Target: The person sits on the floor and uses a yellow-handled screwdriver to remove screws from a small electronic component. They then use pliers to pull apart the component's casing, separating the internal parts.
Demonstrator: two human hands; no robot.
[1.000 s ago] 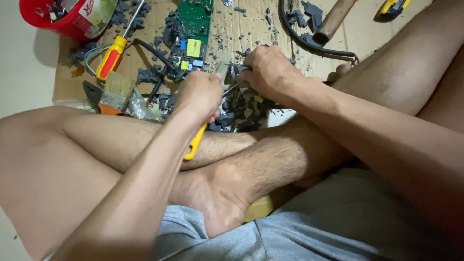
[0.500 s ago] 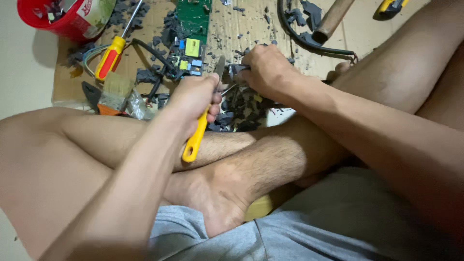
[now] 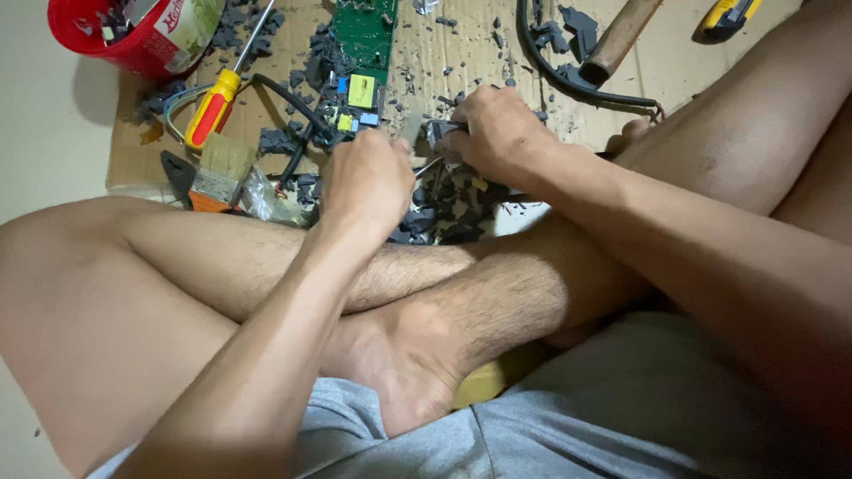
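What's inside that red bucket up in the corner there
The red bucket holds dark grey broken bits like the scraps strewn on the cardboard, plus a pale piece near its rim. Its lower contents are hidden by the wall and the frame edge.

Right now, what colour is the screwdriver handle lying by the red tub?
Red and yellow, on the screwdriver in the head view, upper left.

— How is the light?

— Warm, fairly dim indoor light from above. The red bucket (image 3: 133,40) throws a soft shadow leftward onto the pale floor (image 3: 44,133), and the crossed legs keep the cardboard sheet (image 3: 461,53) near them in shade.

— Any glare?

— Only a faint sheen on the yellow-and-red screwdriver (image 3: 211,105).

— Sharpness?

— The circuit board (image 3: 364,35) reads fairly crisp; the right forearm (image 3: 754,293) close to the lens goes soft and reddish at the frame's edge. Both hands are slightly smeared.
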